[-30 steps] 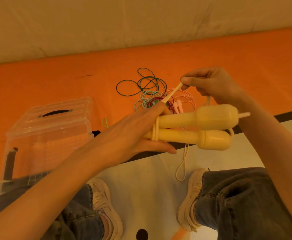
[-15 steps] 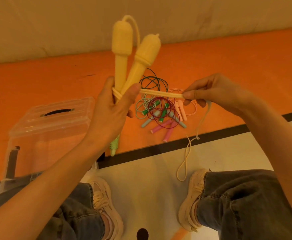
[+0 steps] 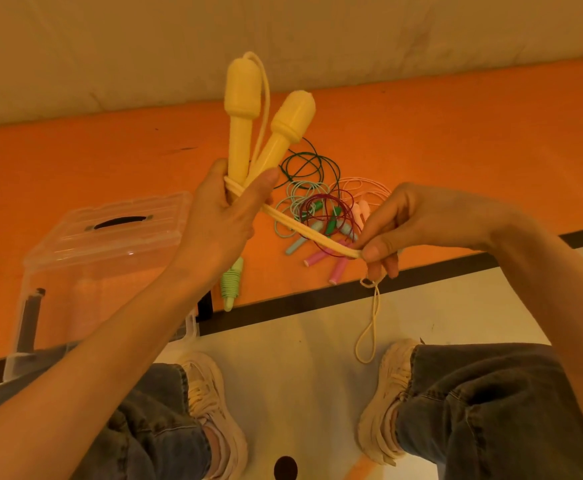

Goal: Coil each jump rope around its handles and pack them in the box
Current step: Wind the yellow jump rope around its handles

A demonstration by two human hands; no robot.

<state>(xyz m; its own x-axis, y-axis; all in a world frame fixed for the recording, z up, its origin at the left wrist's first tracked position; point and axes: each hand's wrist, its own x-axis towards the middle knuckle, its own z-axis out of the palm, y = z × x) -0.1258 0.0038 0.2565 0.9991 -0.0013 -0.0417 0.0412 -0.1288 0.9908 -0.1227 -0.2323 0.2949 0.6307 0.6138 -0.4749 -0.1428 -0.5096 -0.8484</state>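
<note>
Gripping the yellow handles (image 3: 248, 133) upright, the left hand (image 3: 220, 220) risks its few wraps slipping loose if the right hand (image 3: 418, 230), pinching the doubled yellow rope (image 3: 312, 233), slackens tension

Box (image 3: 103, 237) left of rope pile (image 3: 321, 216)

The left hand (image 3: 220, 216) grips two yellow handles (image 3: 265, 133) upright, a few turns of yellow rope (image 3: 310, 233) wound round their lower ends. The right hand (image 3: 407, 226) pinches that rope pulled taut, its slack loop hanging below. Behind lies a tangle of ropes (image 3: 321, 216) on the orange mat (image 3: 456, 133); a clear lidded box (image 3: 103, 244) stands at left, a coiled green rope (image 3: 231, 285) beside it
</note>
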